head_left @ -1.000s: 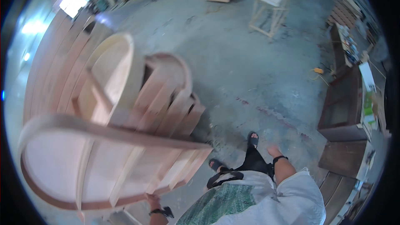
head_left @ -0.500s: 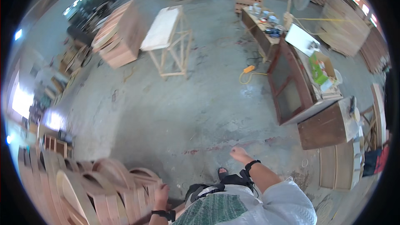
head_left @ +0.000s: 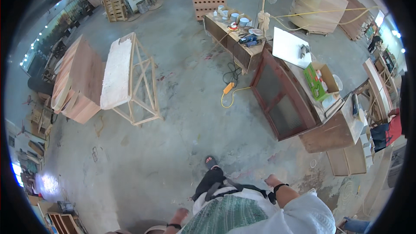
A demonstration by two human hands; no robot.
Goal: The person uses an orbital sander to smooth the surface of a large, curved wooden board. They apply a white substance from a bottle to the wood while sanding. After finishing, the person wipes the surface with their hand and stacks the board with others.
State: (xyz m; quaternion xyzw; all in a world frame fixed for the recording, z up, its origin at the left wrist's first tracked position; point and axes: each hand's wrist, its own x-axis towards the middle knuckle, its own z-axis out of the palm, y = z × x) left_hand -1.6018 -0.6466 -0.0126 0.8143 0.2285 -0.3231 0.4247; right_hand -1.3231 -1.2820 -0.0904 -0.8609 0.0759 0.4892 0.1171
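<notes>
My right hand (head_left: 273,180) hangs in front of my right hip, over the bare concrete floor. Its fingers look curled in and nothing shows in them. Low in the picture, my left hand (head_left: 180,215) is beside my left hip, close to the rims of curved wooden pieces (head_left: 154,229) at the bottom edge. Its fingers are too small and smeared to read, and no object shows with it. Both wrists wear a black strap. One sandalled foot (head_left: 210,161) is forward on the floor.
Left stand a white-topped trestle (head_left: 118,73) and a large wooden cabinet (head_left: 84,76). To the right, a workbench (head_left: 236,43) carries cans and tools, beside a dark-framed glazed door panel (head_left: 281,95) and a green box (head_left: 318,80). An orange power socket (head_left: 228,88) with cable lies on the floor.
I have moved forward and the view has turned right. The curved wooden pieces have slid mostly out below, and my left hand is away from them. My right hand is lower, nearer my hip.
</notes>
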